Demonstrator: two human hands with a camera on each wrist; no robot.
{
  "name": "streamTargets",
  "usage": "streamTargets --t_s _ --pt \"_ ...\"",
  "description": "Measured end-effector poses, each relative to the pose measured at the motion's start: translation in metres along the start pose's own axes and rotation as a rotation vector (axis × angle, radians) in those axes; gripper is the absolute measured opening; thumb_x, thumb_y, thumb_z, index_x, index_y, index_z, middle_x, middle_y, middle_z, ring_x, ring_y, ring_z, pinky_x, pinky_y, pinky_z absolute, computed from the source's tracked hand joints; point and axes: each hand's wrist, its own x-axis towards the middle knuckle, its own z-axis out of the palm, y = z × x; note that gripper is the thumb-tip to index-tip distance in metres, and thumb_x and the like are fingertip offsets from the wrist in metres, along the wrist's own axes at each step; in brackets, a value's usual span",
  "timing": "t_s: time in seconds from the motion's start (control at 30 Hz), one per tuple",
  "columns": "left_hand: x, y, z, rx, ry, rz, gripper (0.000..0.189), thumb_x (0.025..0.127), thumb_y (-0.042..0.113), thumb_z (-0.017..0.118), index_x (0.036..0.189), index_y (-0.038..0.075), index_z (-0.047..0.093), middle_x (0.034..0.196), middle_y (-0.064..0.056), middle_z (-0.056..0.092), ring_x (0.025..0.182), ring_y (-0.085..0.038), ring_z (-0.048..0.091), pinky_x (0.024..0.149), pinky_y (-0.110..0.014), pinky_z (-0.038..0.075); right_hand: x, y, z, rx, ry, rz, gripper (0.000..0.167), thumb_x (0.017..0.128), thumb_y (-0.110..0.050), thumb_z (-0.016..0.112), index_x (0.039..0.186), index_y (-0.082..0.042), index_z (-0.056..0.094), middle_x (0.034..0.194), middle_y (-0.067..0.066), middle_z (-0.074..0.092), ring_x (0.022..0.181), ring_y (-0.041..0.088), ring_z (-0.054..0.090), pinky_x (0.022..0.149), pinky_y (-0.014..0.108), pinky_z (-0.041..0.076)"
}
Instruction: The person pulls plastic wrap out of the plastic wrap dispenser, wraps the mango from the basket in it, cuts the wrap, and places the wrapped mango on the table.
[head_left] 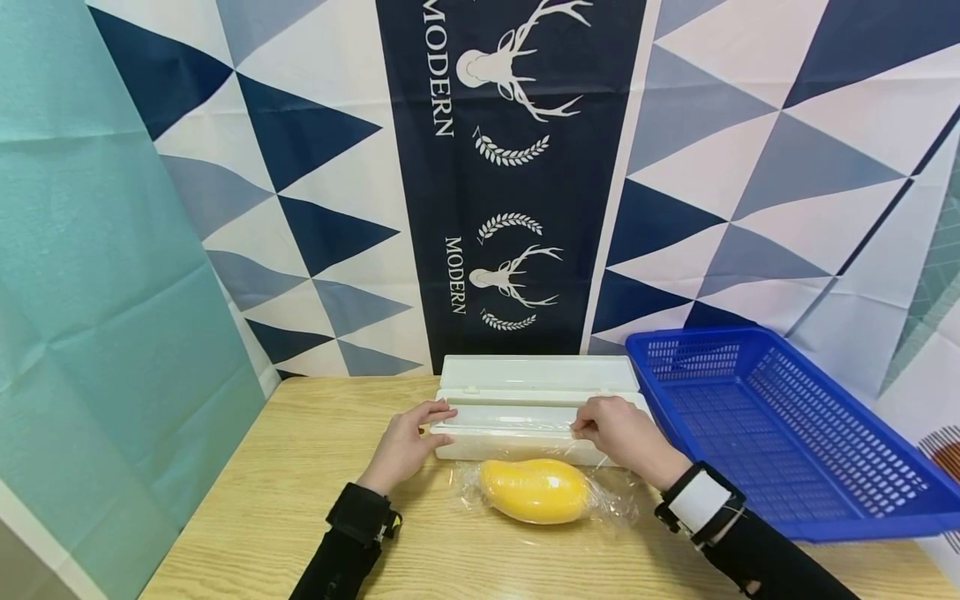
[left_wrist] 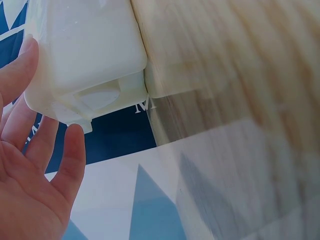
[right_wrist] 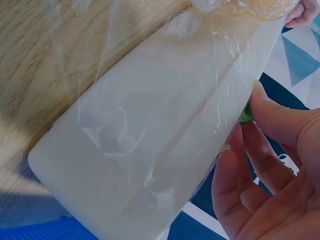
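Observation:
A long white cling film dispenser [head_left: 517,447] lies on the table with its lid [head_left: 536,372] raised at the back. My left hand [head_left: 406,442] grips its left end, with the thumb at the front and fingers over the top; the left wrist view shows the dispenser's end [left_wrist: 90,45] between them. At the right part of the top edge, my right hand [head_left: 618,433] pinches a small green slider [right_wrist: 246,115], mostly hidden by the fingers. Clear film [right_wrist: 215,95] hangs over the dispenser's front. Just before it lies a yellow mango [head_left: 536,492] wrapped in cling film.
A blue plastic basket [head_left: 832,533] stands at the right, close to the dispenser's right end and my right forearm. Behind the wooden table [head_left: 300,467] hangs a patterned cloth [head_left: 510,192], with a teal curtain [head_left: 112,292] on the left.

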Motion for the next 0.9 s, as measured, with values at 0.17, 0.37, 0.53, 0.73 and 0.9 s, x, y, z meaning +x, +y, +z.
streamTargets --t_s 0.17,0.37,0.53,0.73,0.9 --pt "-0.0001 -0.0005 -0.0003 0.001 -0.005 0.004 0.039 0.088 0.021 0.077 0.127 0.020 0.068 0.128 0.005 0.066 0.134 -0.024 0.048 0.096 -0.048 0.048 -0.0003 0.0002 -0.0015 -0.004 -0.007 0.002 0.014 0.081 -0.009 0.083 0.077 -0.019 0.073 0.079 -0.009 0.066 0.075 0.010 0.063 0.067 0.034 0.055" --pt "0.0013 -0.0019 0.0002 -0.002 -0.006 -0.017 0.040 0.087 0.020 0.078 0.126 0.021 0.068 0.127 0.006 0.067 0.134 -0.021 0.048 0.097 -0.046 0.047 -0.0011 0.0009 -0.0046 -0.006 -0.014 0.006 0.015 0.081 -0.009 0.083 0.077 -0.020 0.073 0.078 -0.010 0.065 0.074 0.010 0.063 0.066 0.034 0.055" --pt "0.0031 -0.0030 -0.0002 0.002 -0.008 -0.014 0.040 0.088 0.020 0.078 0.126 0.022 0.069 0.128 0.006 0.066 0.134 -0.020 0.047 0.098 -0.046 0.047 -0.0026 0.0028 -0.0059 -0.013 -0.005 0.008 0.015 0.080 -0.009 0.083 0.077 -0.019 0.073 0.078 -0.010 0.066 0.075 0.010 0.064 0.067 0.033 0.055" --pt "0.0046 -0.0045 -0.0013 0.003 -0.009 -0.006 0.039 0.088 0.021 0.078 0.126 0.023 0.068 0.128 0.006 0.066 0.135 -0.020 0.047 0.098 -0.046 0.047 -0.0030 0.0056 -0.0064 -0.018 0.001 0.003 0.016 0.080 -0.008 0.083 0.077 -0.019 0.073 0.078 -0.009 0.066 0.074 0.010 0.065 0.067 0.033 0.055" --pt "0.0054 -0.0050 -0.0017 0.005 -0.007 -0.002 0.040 0.088 0.021 0.078 0.126 0.023 0.068 0.128 0.006 0.066 0.135 -0.020 0.047 0.097 -0.046 0.047 -0.0034 0.0066 -0.0077 -0.027 0.002 0.007 0.015 0.079 -0.008 0.083 0.077 -0.019 0.073 0.078 -0.010 0.067 0.073 0.010 0.064 0.066 0.034 0.055"
